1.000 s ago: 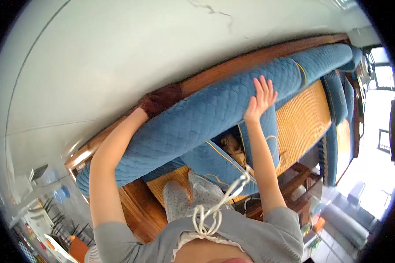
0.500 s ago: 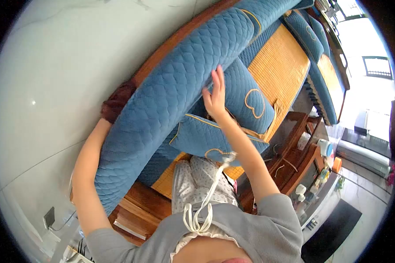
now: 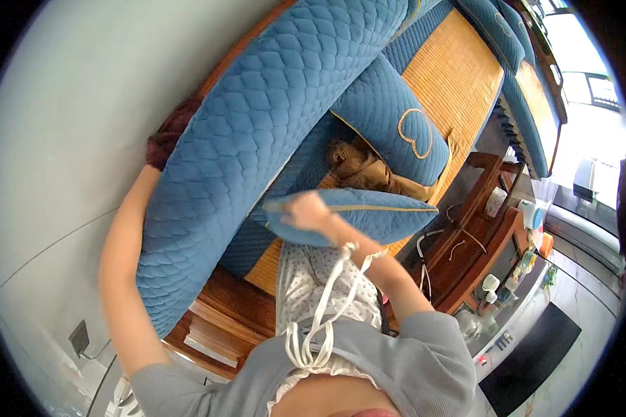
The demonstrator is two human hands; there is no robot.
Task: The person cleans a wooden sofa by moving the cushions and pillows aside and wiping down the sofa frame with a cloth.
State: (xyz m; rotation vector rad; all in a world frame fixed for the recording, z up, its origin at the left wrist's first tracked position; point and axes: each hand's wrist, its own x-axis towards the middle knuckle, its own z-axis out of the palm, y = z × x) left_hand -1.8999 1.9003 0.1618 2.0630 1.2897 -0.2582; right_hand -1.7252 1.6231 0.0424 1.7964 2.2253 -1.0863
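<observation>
My left hand point(image 3: 174, 135) is inside a dark brown fuzzy mitt or cloth, lying against the wooden rear edge of the sofa backrest; its fingers are hidden. A quilted blue cover point(image 3: 257, 118) wraps that backrest beside it. On the seat side, my right hand point(image 3: 307, 210), slightly blurred, is closed around the upper left corner of a blue cushion point(image 3: 389, 221) with yellow piping. This cushion is tipped up edge-on. Beyond it leans another blue cushion point(image 3: 386, 115) with a heart outline. A crumpled brown cloth point(image 3: 362, 167) lies between the two cushions.
A woven tan mat point(image 3: 459, 59) covers the sofa seat. To the right stands a wooden coffee table point(image 3: 459, 243) with cables and small items. A white wall point(image 3: 69, 139) with a socket point(image 3: 79, 338) rises behind the sofa. More blue cushions rest at the far end.
My right hand has come down from the backrest and closed on the near cushion's corner. That cushion has tipped edge-on, exposing the brown cloth. My left hand remains at the backrest's rear edge.
</observation>
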